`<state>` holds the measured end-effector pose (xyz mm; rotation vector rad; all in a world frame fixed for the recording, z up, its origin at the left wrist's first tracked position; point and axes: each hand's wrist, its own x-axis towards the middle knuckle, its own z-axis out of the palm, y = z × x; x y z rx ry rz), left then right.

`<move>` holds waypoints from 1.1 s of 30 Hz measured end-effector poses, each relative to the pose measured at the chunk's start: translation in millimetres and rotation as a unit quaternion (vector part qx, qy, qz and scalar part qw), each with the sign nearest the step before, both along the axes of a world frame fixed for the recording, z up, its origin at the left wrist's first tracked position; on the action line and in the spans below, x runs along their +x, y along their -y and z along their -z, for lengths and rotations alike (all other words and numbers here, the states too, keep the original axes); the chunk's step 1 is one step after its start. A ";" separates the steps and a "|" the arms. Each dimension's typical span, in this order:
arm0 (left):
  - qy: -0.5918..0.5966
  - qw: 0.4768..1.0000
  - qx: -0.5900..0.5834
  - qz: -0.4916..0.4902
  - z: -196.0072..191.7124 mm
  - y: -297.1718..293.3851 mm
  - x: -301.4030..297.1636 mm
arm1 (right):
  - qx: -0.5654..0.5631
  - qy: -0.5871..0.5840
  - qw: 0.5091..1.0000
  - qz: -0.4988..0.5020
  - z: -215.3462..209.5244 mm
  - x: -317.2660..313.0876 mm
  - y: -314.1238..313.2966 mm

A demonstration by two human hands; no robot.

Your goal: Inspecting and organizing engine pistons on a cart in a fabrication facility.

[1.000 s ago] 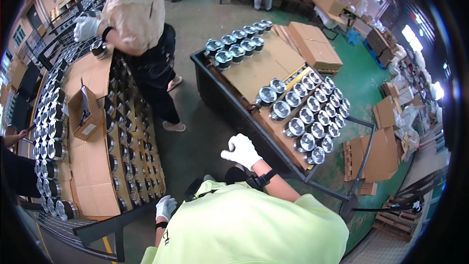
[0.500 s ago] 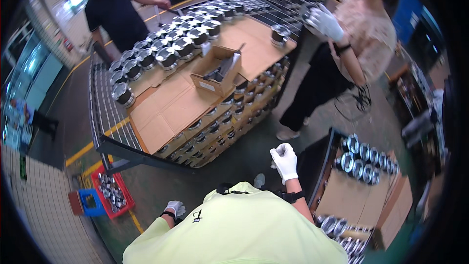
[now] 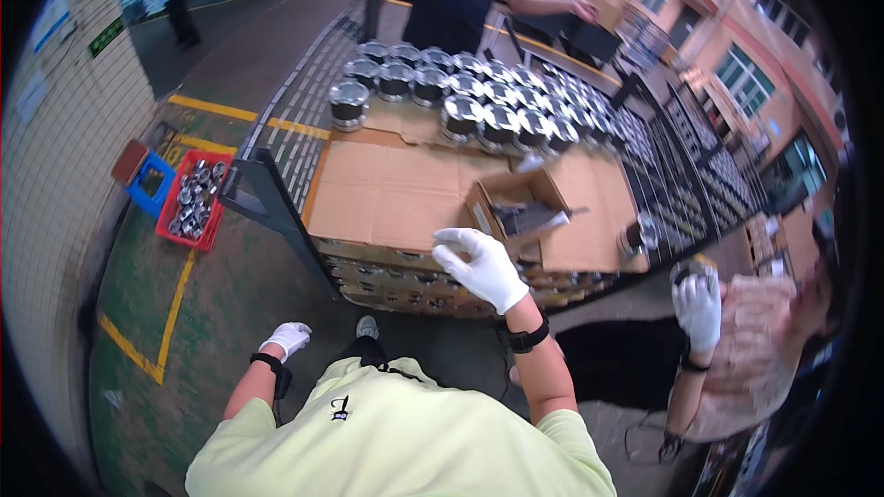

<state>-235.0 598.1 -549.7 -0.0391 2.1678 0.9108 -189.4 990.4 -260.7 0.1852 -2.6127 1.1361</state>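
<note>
My right hand, in a white glove, is raised in front of the near edge of a cardboard sheet. Its fingers are bent and stand apart from the thumb, with nothing visible between them. Low at my left side is my gloved left hand, fingers loosely stretched and holding nothing visible. Beyond the right hand, a small open cardboard box on the sheet contains dark items that I cannot make out. Rows of silver-and-black pistons stand upright behind it. One piston stands apart at the sheet's right end.
A black metal rack frames the stacked layers. At right, a co-worker's gloved hand holds a piston. Another person in dark clothing stands behind the rack. A red crate of metal parts and a blue stool are at left.
The view has swung right to left, so the rack now lies straight ahead. My right hand has come up to the cardboard's near edge, and its pinched fingers have parted.
</note>
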 end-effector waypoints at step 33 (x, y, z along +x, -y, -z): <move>-0.179 0.977 -0.110 -0.043 22.6 136.8 -55.1 | 0.174 0.047 0.962 -0.206 43.8 -453.9 97.4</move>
